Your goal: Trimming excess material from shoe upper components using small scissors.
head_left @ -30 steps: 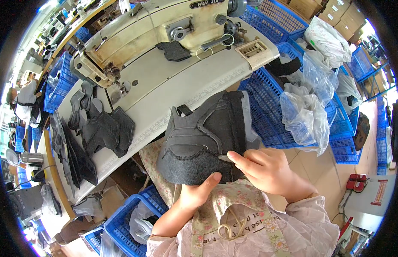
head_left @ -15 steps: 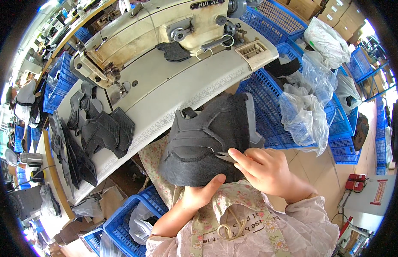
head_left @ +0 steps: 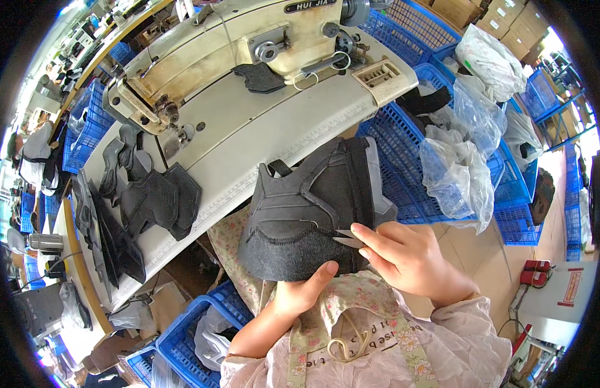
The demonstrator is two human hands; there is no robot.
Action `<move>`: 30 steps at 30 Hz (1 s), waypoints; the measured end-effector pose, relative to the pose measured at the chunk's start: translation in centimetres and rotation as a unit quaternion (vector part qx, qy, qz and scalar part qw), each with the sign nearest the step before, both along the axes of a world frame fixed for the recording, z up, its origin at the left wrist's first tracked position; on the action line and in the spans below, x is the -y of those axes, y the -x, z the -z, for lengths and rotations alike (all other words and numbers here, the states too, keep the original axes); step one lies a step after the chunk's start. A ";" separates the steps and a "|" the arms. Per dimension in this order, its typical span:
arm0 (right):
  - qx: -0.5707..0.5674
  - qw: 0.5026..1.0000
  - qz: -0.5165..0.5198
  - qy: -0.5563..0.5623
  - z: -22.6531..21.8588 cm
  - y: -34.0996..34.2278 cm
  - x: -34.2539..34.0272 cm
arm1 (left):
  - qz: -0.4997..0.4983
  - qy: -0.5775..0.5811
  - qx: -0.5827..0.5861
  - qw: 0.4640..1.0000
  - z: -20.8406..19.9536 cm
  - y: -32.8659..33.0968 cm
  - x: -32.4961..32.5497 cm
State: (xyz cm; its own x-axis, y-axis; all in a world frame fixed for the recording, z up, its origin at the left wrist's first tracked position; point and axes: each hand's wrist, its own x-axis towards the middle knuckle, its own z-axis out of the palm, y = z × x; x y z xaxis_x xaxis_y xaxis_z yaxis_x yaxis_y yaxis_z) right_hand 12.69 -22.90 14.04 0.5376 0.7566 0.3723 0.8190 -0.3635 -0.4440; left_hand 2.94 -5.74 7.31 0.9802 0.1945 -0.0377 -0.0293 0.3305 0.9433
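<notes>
The left hand [head_left: 300,292] supports a dark grey stitched fabric piece [head_left: 306,210] from below: its thumb presses against the felt-like lower edge of the piece, and the remaining fingers are hidden behind the fabric, so the hand is closed on the piece. The right hand [head_left: 403,258] is closed around a small pair of metal thread snips [head_left: 345,238], whose pointed blades project from the fingertips toward the left and lie against the face of the fabric piece, just right of its middle seam; whether the blades are parted cannot be told. The fabric piece is held upright between the two hands, directly above the left-hand grip and to the left of the right-hand grip, with a short strap loop at its upper left corner. Beyond the piece, farther from the person, lies the white sewing table [head_left: 261,136] carrying a cream industrial sewing machine [head_left: 235,52]. To the left of the grip, a stack of similar dark fabric pieces [head_left: 151,200] rests on the table. To the right of the grip stand blue plastic crates [head_left: 410,168] holding clear plastic bags [head_left: 458,171]. Below the left forearm, another blue crate [head_left: 183,336] stands on the floor.
</notes>
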 end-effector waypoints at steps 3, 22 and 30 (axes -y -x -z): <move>0.003 1.000 0.003 -0.006 0.1 -0.1 -0.2 | -0.006 -0.003 0.004 1.000 0.1 -0.1 0.2; 0.037 0.998 -0.036 0.031 0.8 -0.1 -0.2 | -0.034 0.131 0.036 0.990 1.9 0.3 0.4; 0.017 0.999 -0.009 0.029 0.5 -0.1 -0.2 | -0.029 -0.012 0.005 0.999 1.1 0.0 0.0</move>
State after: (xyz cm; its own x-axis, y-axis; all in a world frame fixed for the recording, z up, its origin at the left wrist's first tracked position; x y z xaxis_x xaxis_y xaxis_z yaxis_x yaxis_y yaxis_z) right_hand 12.82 -22.70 13.56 0.5119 0.7865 0.3454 0.8395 -0.3728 -0.3954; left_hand 2.91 -5.72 6.19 0.9675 0.2519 -0.0232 -0.0565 0.3046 0.9508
